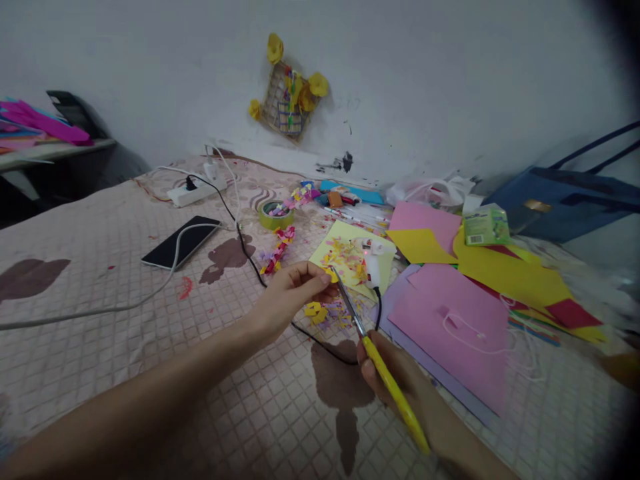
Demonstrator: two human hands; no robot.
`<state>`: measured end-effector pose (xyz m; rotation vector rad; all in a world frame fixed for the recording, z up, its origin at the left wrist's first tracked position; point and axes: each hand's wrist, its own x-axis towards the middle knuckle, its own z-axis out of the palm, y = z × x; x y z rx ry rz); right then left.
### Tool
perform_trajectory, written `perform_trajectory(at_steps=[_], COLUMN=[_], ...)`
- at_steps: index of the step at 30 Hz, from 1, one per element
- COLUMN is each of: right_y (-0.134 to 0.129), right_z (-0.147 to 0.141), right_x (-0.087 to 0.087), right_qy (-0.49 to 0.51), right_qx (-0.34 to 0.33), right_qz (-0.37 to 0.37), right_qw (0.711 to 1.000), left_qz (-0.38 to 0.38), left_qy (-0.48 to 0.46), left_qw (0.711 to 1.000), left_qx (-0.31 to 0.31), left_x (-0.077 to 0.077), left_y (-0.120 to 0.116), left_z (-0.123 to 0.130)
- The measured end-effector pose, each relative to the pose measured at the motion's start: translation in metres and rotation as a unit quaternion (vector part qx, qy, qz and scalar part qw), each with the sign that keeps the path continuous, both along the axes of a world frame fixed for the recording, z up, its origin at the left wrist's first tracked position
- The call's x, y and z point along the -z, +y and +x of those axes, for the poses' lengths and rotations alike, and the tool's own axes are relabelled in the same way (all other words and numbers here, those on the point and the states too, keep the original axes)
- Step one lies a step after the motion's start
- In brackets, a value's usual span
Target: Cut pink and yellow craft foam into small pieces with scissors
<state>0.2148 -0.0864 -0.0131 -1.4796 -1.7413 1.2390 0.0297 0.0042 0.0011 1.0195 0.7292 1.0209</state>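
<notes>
My left hand (305, 283) pinches a small yellow paper piece (330, 274) between thumb and fingers. My right hand (395, 367) is closed around scissors (387, 380) with a long yellow handle, seen almost edge-on. Their slim metal blades (351, 305) reach up to the yellow piece, at the left fingertips. Just beyond lies a pale yellow sheet (345, 233) strewn with small paper bits, and on it a white glue gun (373, 260) with a red light. Below the fingers are more yellow and purple scraps (320, 312).
A phone (181, 243), power strip (197, 192) and tape roll (276, 215) are to the left. Cables cross the patterned cloth. A red, yellow and purple paper strip (280, 250) lies nearby. Pink (450, 327) and yellow sheets (515, 273), a green box (486, 225) and a blue bag (575, 200) are right.
</notes>
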Motion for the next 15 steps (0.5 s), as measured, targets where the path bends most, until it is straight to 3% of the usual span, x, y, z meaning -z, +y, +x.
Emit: perform_trajectory(at_steps=[15], right_y=[-0.0006], right_z=[0.0005], right_x=[-0.0021], right_qy=[-0.012], right_qx=[0.019], right_qz=[0.017], right_qw=[1.000], left_qz=[0.004], left_qy=[0.002], left_qw=[1.000], left_qx=[0.001], left_x=[0.0014], left_y=[0.0005], left_z=[-0.0005])
